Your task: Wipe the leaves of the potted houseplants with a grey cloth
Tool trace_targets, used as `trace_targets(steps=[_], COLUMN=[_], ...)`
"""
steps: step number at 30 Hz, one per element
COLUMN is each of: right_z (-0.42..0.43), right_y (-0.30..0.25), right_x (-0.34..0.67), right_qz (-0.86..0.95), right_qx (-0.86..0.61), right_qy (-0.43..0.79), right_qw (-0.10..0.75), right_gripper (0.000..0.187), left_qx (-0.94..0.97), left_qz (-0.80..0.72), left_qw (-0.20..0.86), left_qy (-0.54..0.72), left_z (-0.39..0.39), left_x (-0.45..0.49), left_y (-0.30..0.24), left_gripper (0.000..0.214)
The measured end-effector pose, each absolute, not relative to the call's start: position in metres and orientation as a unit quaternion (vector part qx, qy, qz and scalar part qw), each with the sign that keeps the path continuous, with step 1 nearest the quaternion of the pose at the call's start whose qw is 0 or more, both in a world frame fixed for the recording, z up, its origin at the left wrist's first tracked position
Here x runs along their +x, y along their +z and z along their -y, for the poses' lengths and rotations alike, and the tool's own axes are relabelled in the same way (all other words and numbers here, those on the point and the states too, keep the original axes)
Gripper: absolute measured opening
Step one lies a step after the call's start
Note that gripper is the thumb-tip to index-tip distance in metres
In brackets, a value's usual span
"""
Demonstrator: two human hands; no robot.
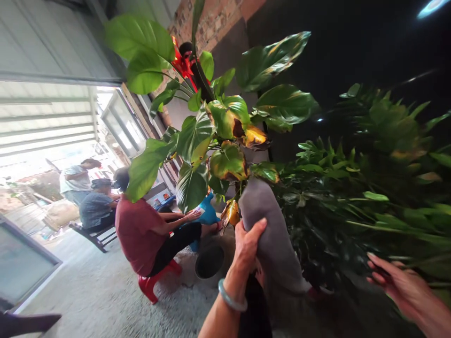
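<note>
Browned leaves point(230, 213) remain on the large plant point(194, 136) at 12 o'clock, so work seems unfinished, while the left hand point(248, 239) at 5 lies half-curled against a grey-clad knee point(273, 234) and the right hand's point(396, 281) fingers point(377, 262) nearly meet at 4, either hold unclear.

Concrete floor point(105, 295) bears a red plastic stool point(151, 284) at seven o'clock, bench point(92, 240) at eight, probably a bucket point(210, 264) at six.
</note>
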State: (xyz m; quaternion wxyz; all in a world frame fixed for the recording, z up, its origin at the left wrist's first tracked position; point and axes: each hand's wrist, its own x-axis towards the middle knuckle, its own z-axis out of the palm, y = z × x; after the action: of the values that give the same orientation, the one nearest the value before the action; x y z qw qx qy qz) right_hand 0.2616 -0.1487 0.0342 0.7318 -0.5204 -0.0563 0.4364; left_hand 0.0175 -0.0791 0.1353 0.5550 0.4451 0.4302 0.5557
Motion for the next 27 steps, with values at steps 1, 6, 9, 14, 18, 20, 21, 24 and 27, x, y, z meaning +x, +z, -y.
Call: trace_targets(steps=[1,6,9,14,18,20,21,24,27], right_z=[0.148,0.147,0.148,0.149,0.149,0.148,0.148,0.148,0.149], right_y=[0.036,0.041,0.040,0.031,0.026,0.025,0.025,0.023,0.019], right_x=[0.260,0.257,0.258,0.263,0.263,0.263,0.262,0.262,0.265], right_qz=[0.048,0.009,0.006,0.013,0.024,0.027,0.029,0.034,0.032], right_qx=[-0.520,-0.518,-0.514,-0.510,-0.505,-0.501,-0.499,-0.493,-0.505], right_qy=[0.441,0.452,0.456,0.458,0.455,0.451,0.450,0.451,0.453], right_qw=[0.730,0.726,0.726,0.728,0.733,0.738,0.740,0.743,0.734], right_gripper=[0.034,0.033,0.033,0.032,0.031,0.032,0.033,0.037,0.040], left_qx=[0.434,0.461,0.456,0.433,0.408,0.398,0.401,0.451,0.532], left_qz=[-0.431,-0.490,-0.474,-0.422,-0.369,-0.372,-0.381,-0.390,-0.407], left_qw=[0.541,0.630,0.719,0.770,0.772,0.751,0.736,0.710,0.700], left_qy=[0.578,0.388,0.227,0.204,0.318,0.373,0.390,0.375,0.247], left_z=[0.070,0.079,0.119,0.144,0.115,0.101,0.096,0.093,0.108], left_x=[0.024,0.046,0.039,0.011,0.015,0.030,0.039,0.064,0.071], left_y=[0.140,0.084,0.029,0.016,0.074,0.103,0.112,0.112,0.084], left_gripper=[0.050,0.036,0.031,0.037,0.056,0.056,0.054,0.041,0.029])
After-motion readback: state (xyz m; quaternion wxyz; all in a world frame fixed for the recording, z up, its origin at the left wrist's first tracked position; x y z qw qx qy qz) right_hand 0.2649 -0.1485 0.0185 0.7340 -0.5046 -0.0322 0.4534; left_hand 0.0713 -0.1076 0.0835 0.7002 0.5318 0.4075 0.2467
